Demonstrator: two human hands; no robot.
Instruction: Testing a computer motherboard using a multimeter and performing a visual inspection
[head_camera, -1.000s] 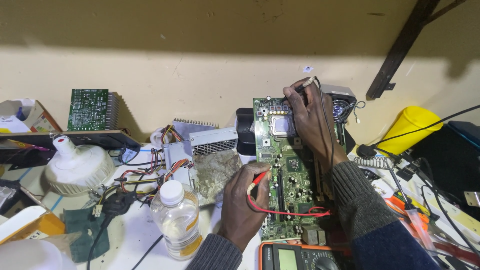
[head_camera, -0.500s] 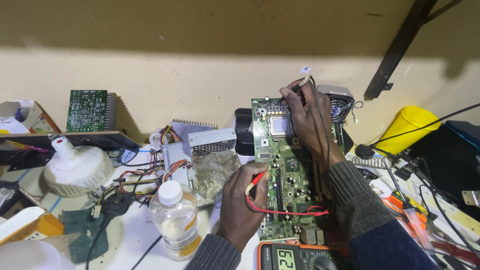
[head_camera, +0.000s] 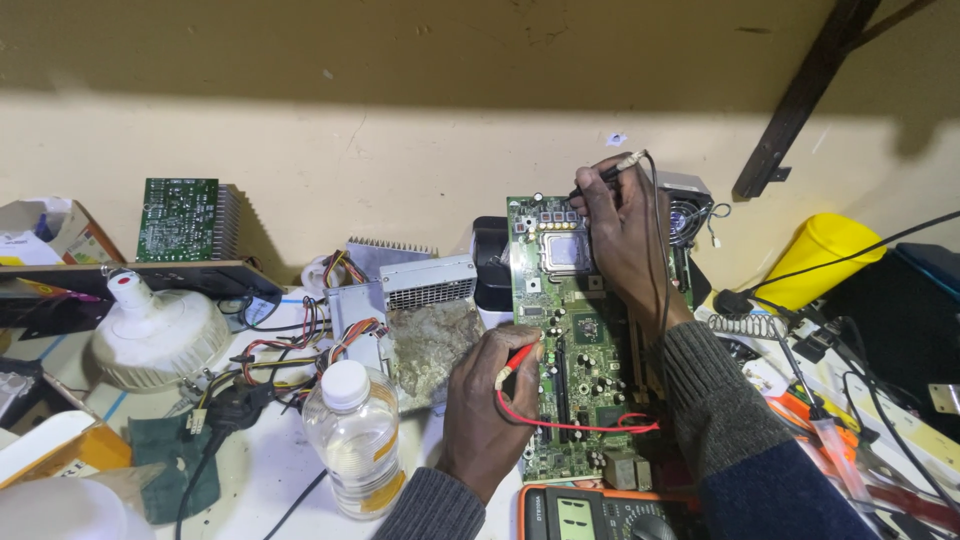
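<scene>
Left fingers: left hand pinches the red probe, tip pressed to the board's left edge for contact.
Right fingers: right hand grips the black probe pen-fashion, at 12 o'clock near the socket.
Board: green motherboard lies flat on the bench, centre.
Lead: red wire loops across the board.
Meter: multimeter at 6 o'clock, display facing the person.
Bottle: clear bottle at 8 o'clock.
</scene>
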